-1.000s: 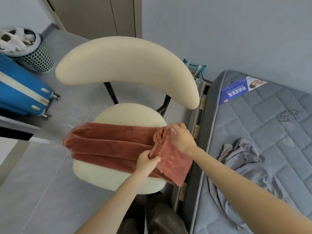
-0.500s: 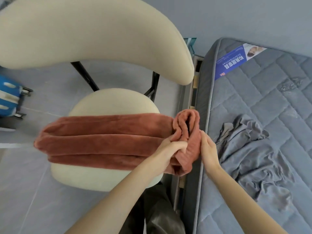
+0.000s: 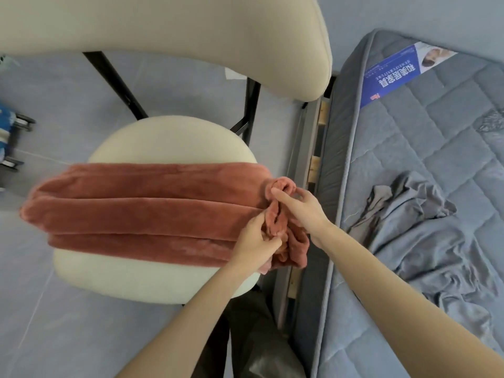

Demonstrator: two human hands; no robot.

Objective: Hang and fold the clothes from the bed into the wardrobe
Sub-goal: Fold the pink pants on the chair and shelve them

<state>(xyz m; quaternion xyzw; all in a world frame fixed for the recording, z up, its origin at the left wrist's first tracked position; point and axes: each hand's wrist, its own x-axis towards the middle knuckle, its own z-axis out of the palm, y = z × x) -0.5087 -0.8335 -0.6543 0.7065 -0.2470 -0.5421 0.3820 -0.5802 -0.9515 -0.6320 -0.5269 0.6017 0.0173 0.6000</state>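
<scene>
Cream chair seat (image 3: 169, 140) bears a plush rust-red garment (image 3: 141, 208), folded lengthwise.

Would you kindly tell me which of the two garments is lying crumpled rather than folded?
The grey garment on the mattress: it lies rumpled and untouched, whereas the rust-red fleece garment lies folded across the chair seat.

2 bare forearms extended forward from the bottom of the view, converging. The left hand (image 3: 257, 241) had its fingers (image 3: 268, 242) curled, pinching the bunched end of a rust-red garment (image 3: 136, 208). The right hand (image 3: 305, 211), just beside it and slightly farther forward, gripped the same end, forefinger stretched out.
</scene>
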